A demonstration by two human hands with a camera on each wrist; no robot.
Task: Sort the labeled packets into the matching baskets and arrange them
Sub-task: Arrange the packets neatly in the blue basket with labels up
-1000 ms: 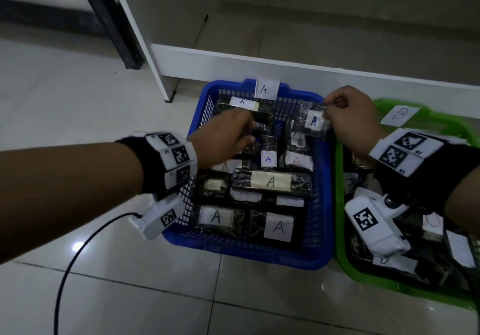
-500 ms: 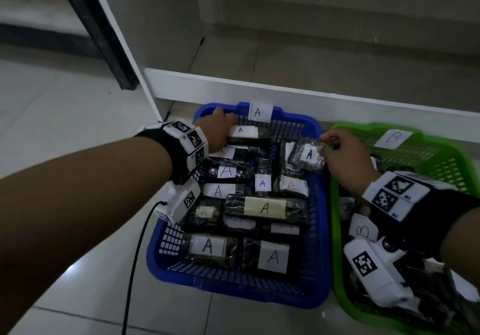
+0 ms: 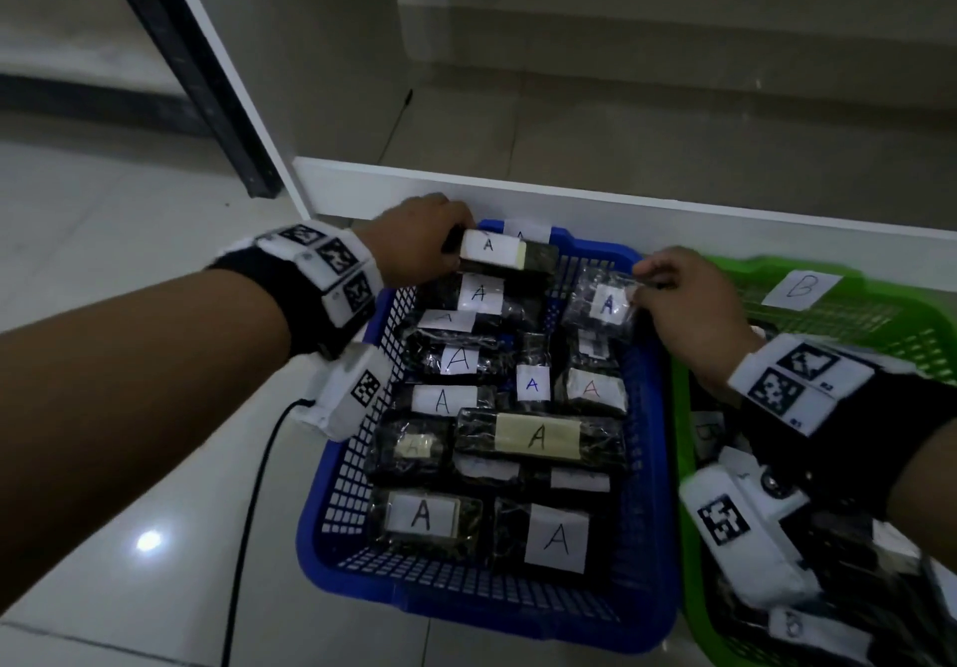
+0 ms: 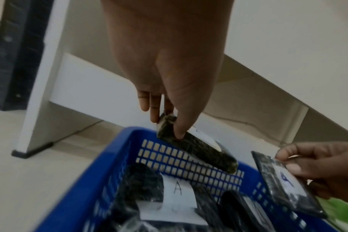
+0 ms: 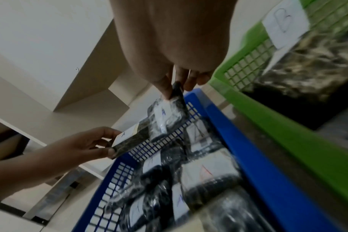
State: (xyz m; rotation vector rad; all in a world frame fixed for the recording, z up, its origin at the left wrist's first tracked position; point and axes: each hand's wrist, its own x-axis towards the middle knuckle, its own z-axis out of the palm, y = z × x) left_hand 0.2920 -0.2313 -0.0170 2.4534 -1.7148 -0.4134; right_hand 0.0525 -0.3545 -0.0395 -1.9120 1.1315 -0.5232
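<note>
Packets marked A fill the blue basket (image 3: 647, 459) as two more hover at its far end. Within the past second the left hand (image 3: 414, 247) has left the pile and raised a long packet (image 3: 505, 254) to the far-left rim, thumb and fingers pinching its end. The right hand (image 3: 689, 304) still pinches a small clear packet (image 3: 600, 304) at the far right. Both look bound for tidier spots; the green basket (image 3: 689, 537) marked B sits right.
</note>
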